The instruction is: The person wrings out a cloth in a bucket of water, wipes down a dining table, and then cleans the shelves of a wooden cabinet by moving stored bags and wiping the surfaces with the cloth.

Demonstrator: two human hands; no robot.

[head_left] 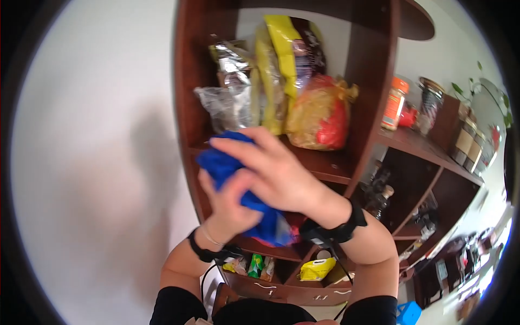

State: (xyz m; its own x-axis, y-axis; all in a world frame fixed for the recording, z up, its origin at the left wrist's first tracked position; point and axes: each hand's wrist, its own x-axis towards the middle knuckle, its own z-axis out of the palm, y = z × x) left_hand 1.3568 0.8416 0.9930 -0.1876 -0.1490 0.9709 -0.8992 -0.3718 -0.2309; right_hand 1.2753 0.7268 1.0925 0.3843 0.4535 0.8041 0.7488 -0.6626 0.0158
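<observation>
A crumpled blue cloth (pixel 218 164) is bunched up between my two hands, in front of a brown wooden shelf unit (pixel 333 172). My right hand (pixel 279 176) lies over its upper side with the fingers bent round it. From below and to the left, my left hand (pixel 230 203) grips the same cloth, its thumb close to the right hand. A loose end of the cloth hangs down beneath the hands. Motion blurs both hands slightly, and some fingertips are hidden in the folds.
Behind my hands, the shelf holds a silvery bag (pixel 235 76), a yellow bag (pixel 279 49) and a tied red-yellow bag (pixel 319 122). An orange-capped jar (pixel 394 103) and other jars stand on the right. A yellow package (pixel 317 269) lies lower down. A white wall (pixel 92 162) borders the left.
</observation>
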